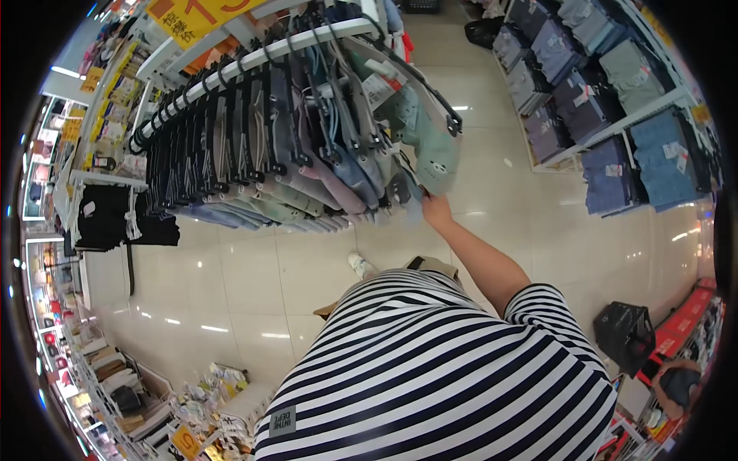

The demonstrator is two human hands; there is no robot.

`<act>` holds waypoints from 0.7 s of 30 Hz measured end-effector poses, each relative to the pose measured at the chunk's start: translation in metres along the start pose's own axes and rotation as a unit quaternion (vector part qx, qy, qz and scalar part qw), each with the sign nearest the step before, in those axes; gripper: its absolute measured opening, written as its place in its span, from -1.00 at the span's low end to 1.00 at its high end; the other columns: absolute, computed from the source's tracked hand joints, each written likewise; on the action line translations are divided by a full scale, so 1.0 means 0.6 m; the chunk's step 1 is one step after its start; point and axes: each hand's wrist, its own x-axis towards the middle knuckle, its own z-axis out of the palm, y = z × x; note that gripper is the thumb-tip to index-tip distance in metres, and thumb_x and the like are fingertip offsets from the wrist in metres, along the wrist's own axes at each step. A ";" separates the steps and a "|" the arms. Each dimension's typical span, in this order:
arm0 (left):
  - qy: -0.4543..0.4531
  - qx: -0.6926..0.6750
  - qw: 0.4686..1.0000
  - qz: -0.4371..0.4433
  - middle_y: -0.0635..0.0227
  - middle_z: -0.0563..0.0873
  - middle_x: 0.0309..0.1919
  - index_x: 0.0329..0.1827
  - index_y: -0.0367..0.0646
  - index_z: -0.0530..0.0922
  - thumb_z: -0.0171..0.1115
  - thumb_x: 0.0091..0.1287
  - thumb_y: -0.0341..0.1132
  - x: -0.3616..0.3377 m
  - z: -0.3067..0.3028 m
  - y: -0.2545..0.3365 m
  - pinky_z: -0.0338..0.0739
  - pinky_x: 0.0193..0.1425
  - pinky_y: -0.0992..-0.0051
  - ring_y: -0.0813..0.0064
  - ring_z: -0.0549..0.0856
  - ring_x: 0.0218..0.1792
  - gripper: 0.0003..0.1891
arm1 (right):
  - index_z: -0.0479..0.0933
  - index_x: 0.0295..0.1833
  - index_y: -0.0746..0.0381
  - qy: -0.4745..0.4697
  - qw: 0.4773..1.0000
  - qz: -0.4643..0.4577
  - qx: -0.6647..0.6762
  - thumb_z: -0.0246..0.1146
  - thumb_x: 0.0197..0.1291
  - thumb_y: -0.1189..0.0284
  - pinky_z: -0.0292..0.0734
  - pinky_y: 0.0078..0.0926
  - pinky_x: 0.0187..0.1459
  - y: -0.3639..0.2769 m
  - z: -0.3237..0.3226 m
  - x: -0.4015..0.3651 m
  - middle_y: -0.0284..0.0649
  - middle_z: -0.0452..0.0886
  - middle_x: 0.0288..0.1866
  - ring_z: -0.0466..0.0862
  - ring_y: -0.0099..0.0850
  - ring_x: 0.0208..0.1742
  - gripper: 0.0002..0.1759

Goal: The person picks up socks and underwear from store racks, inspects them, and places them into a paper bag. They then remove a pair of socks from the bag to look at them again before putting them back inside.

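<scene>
My right hand point(437, 209) reaches forward to the end of a clothes rack. Its fingers are closed at the lower edge of a blue-grey hanging garment point(411, 187); the fingertips are partly hidden. Just above hangs a light green garment point(438, 157) with a small animal print, on a black clip hanger point(453, 121) at the front of the row. A white and red price tag point(377, 90) shows on the clothes beside it. Many more grey, pink and blue garments point(307, 180) hang close together along the white rail point(254, 60). My left hand is out of view.
Shelves of folded clothes point(573, 96) stand at the right. A black basket point(624, 336) sits on the tiled floor point(492, 184) at the lower right, beside a red-edged display point(680, 326). Goods point(215, 396) are piled at the lower left. A yellow price sign point(192, 19) tops the rack.
</scene>
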 end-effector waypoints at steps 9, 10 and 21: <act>0.026 -0.283 0.958 0.029 0.25 0.66 -0.55 -0.38 -0.29 0.63 0.19 0.30 -0.14 -0.060 -0.140 0.228 0.50 -0.31 0.45 0.47 0.60 -0.46 -0.67 | 0.64 -0.09 0.28 -0.040 0.995 0.064 0.069 0.10 0.15 0.41 0.52 -0.34 -0.15 0.119 -0.163 -0.154 0.03 0.66 -0.27 0.67 -0.18 -0.22 -0.70; 0.022 -0.307 0.951 0.017 0.32 0.63 -0.57 -0.42 -0.30 0.60 0.25 0.25 -0.19 -0.034 -0.135 0.211 0.47 -0.34 0.49 0.53 0.55 -0.47 -0.71 | 0.65 -0.12 0.27 -0.057 0.990 0.101 0.075 0.12 0.14 0.38 0.52 -0.35 -0.19 0.107 -0.202 -0.172 0.00 0.66 -0.32 0.66 -0.21 -0.28 -0.70; 0.002 -0.071 0.949 0.306 0.15 0.63 -0.11 0.51 -0.23 -0.12 0.37 0.16 -0.22 -0.079 -0.155 0.467 0.52 -0.04 0.39 0.35 0.63 -0.15 -0.02 | 0.66 -0.31 0.32 -0.346 0.927 0.026 0.145 0.29 0.21 0.33 0.36 -0.54 -0.43 -0.056 -0.489 -0.213 -0.35 0.57 -0.55 0.43 -0.61 -0.50 -0.75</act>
